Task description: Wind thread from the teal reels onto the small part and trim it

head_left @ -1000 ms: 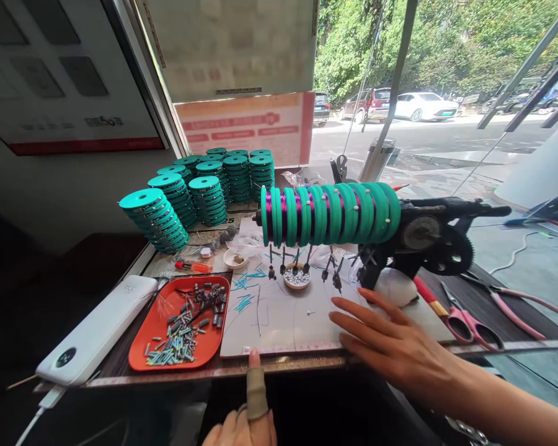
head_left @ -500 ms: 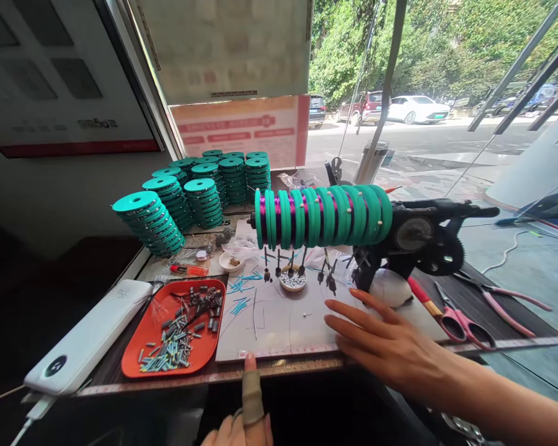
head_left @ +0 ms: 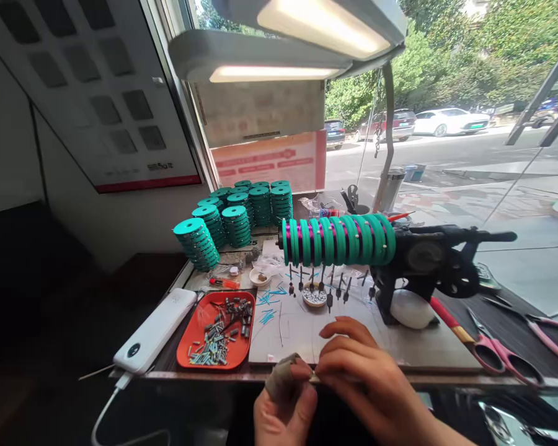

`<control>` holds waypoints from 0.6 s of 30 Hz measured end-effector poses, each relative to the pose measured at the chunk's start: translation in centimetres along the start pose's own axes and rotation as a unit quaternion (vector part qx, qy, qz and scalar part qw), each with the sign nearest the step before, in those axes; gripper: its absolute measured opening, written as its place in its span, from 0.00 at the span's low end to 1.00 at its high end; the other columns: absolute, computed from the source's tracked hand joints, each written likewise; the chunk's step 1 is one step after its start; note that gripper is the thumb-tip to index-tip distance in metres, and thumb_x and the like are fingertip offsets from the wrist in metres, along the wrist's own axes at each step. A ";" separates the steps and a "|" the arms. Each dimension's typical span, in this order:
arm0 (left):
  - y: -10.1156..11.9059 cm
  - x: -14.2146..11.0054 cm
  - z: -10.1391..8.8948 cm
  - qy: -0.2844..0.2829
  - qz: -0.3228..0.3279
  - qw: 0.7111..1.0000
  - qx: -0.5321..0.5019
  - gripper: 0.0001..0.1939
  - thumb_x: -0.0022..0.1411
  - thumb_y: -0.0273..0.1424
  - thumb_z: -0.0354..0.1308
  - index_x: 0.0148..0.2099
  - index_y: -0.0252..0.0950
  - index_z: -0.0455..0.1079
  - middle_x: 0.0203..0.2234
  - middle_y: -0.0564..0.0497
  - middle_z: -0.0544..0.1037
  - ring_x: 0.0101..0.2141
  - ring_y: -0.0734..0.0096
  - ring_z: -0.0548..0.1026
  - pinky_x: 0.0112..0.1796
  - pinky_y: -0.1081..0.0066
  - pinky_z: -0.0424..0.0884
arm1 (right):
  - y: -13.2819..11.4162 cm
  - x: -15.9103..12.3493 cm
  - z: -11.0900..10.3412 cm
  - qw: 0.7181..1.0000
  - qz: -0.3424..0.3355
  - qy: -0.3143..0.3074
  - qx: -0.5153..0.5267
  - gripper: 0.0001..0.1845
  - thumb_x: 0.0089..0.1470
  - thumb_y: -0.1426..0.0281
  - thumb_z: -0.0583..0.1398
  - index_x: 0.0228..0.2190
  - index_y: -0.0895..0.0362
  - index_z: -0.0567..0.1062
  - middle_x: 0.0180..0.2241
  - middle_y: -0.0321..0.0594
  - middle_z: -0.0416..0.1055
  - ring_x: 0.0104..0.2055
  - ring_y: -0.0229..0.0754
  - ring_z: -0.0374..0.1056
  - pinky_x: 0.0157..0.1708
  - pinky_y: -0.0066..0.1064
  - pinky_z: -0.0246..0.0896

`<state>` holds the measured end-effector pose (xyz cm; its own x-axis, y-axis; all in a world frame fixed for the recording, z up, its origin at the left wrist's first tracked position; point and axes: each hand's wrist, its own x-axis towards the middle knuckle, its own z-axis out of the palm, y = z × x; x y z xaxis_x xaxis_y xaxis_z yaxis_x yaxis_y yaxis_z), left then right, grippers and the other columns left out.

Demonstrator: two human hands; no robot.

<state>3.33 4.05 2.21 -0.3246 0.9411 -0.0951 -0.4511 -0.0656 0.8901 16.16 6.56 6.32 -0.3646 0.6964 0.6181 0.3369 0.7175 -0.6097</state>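
Note:
My left hand (head_left: 286, 406), with a tan wrap on its index finger, is closed at the near edge of the board. My right hand (head_left: 369, 371) meets it there, thumb and index fingertips pinched together. Something tiny and pale shows between the fingertips of both hands; its kind I cannot make out. Beyond them, a row of green foam spools (head_left: 337, 240) wound with purple line sits on a black cranked winder (head_left: 423, 257). Small dark weights (head_left: 330, 301) hang beneath the row. A small dish of whitish beads (head_left: 315, 296) stands on the white board (head_left: 348, 341).
An orange tray (head_left: 183, 350) of small metal parts lies left, beside a white power bank (head_left: 155, 328). Stacked green spools (head_left: 235, 226) stand behind. Pink-handled scissors (head_left: 502, 356) and pliers (head_left: 549, 334) lie right. A lamp (head_left: 279, 52) hangs overhead.
My right hand has come off the board toward me and met my left hand, whose pointing finger has curled in. The white-headed pin seen on the board is no longer visible there. The view has tilted up.

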 end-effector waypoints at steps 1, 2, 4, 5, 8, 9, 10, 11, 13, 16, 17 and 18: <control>-0.2 0.1 0.1 0.007 -0.009 0.999 -0.034 0.11 0.31 0.35 0.71 0.21 0.39 0.76 0.20 0.52 0.78 0.25 0.72 0.73 0.29 0.77 0.68 | -0.1 0.0 0.3 1.000 0.000 0.006 0.008 0.08 0.51 0.80 0.55 0.29 0.55 0.71 0.26 0.37 0.70 0.38 0.43 0.64 0.39 0.34 0.62; -0.3 0.1 0.2 0.015 -0.017 0.998 -0.059 0.11 0.30 0.34 0.72 0.21 0.39 0.75 0.20 0.53 0.78 0.26 0.72 0.73 0.29 0.78 0.68 | -0.1 -0.1 0.6 1.000 0.002 0.010 0.014 0.08 0.51 0.80 0.55 0.29 0.55 0.71 0.26 0.37 0.70 0.38 0.43 0.64 0.39 0.34 0.61; -0.4 0.0 0.2 0.026 -0.035 0.995 -0.087 0.11 0.30 0.33 0.72 0.20 0.39 0.75 0.20 0.53 0.78 0.25 0.74 0.73 0.29 0.78 0.68 | -0.1 -0.2 1.0 1.000 0.003 0.015 0.020 0.08 0.51 0.79 0.55 0.28 0.55 0.71 0.25 0.36 0.70 0.37 0.43 0.64 0.39 0.34 0.61; -0.4 -0.1 0.1 0.024 -0.042 0.994 -0.094 0.11 0.30 0.33 0.72 0.21 0.39 0.75 0.21 0.53 0.78 0.24 0.76 0.72 0.28 0.78 0.67 | -0.1 -0.3 1.0 1.000 0.002 0.016 0.021 0.08 0.51 0.79 0.55 0.28 0.55 0.71 0.25 0.36 0.70 0.37 0.43 0.64 0.39 0.34 0.61; -0.7 -0.1 0.1 0.009 -0.058 0.993 -0.105 0.11 0.33 0.33 0.71 0.23 0.38 0.75 0.21 0.52 0.78 0.22 0.78 0.70 0.27 0.78 0.66 | -0.3 -0.3 0.9 1.000 0.006 0.009 0.017 0.08 0.52 0.79 0.55 0.28 0.55 0.71 0.25 0.37 0.69 0.37 0.43 0.63 0.39 0.35 0.60; -0.8 -0.1 0.1 0.002 -0.064 0.992 -0.106 0.11 0.34 0.34 0.71 0.24 0.37 0.76 0.22 0.52 0.78 0.22 0.78 0.70 0.27 0.78 0.66 | -0.3 -0.3 0.8 1.000 0.008 0.002 0.014 0.08 0.52 0.79 0.55 0.28 0.56 0.71 0.25 0.37 0.69 0.36 0.44 0.62 0.38 0.35 0.60; -0.9 -0.1 0.1 -0.004 -0.071 0.992 -0.107 0.12 0.36 0.34 0.70 0.25 0.36 0.76 0.22 0.50 0.78 0.24 0.76 0.71 0.28 0.78 0.67 | -0.4 -0.3 0.6 1.000 0.011 -0.006 0.009 0.09 0.52 0.79 0.55 0.28 0.56 0.72 0.26 0.37 0.69 0.36 0.44 0.62 0.38 0.35 0.60; -1.0 -0.1 0.1 -0.010 -0.080 0.991 -0.110 0.12 0.37 0.35 0.70 0.27 0.35 0.76 0.23 0.49 0.78 0.25 0.75 0.72 0.28 0.77 0.67 | -0.4 -0.2 0.4 1.000 0.010 -0.015 0.000 0.09 0.52 0.79 0.55 0.28 0.56 0.72 0.26 0.38 0.69 0.37 0.44 0.62 0.38 0.36 0.60; -1.1 0.0 0.2 -0.019 -0.099 0.988 -0.120 0.14 0.38 0.35 0.69 0.29 0.34 0.76 0.25 0.48 0.78 0.27 0.72 0.73 0.28 0.76 0.68 | -0.4 -0.1 0.0 0.999 -0.001 -0.034 -0.025 0.08 0.53 0.79 0.55 0.30 0.56 0.72 0.28 0.39 0.69 0.37 0.45 0.61 0.38 0.37 0.60; -0.8 -0.1 0.3 -0.017 -0.115 0.985 -0.128 0.13 0.39 0.34 0.69 0.30 0.34 0.75 0.26 0.48 0.78 0.27 0.72 0.74 0.29 0.75 0.69 | -0.3 0.3 -0.6 0.995 -0.001 -0.067 -0.072 0.07 0.53 0.77 0.56 0.34 0.56 0.72 0.30 0.40 0.69 0.37 0.45 0.61 0.39 0.37 0.60; -0.7 -0.1 0.3 -0.018 -0.114 0.985 -0.126 0.13 0.40 0.33 0.69 0.30 0.34 0.75 0.26 0.48 0.78 0.27 0.72 0.73 0.29 0.75 0.69 | -0.2 0.4 -0.7 0.993 0.003 -0.078 -0.086 0.06 0.53 0.77 0.56 0.33 0.56 0.72 0.30 0.40 0.69 0.37 0.45 0.61 0.38 0.36 0.60; -0.5 -0.2 0.3 -0.020 -0.111 0.986 -0.124 0.13 0.40 0.33 0.69 0.30 0.34 0.75 0.26 0.48 0.78 0.27 0.73 0.73 0.29 0.74 0.70 | -0.2 0.6 -0.9 0.991 0.005 -0.088 -0.099 0.05 0.53 0.76 0.57 0.31 0.56 0.72 0.30 0.40 0.69 0.36 0.44 0.61 0.37 0.35 0.60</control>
<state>3.89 4.04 1.94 -0.1636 0.9534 -0.2537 -0.6987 0.0695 0.7120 16.67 6.82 7.22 -0.5006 0.7032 0.5049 0.4989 0.7110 -0.4956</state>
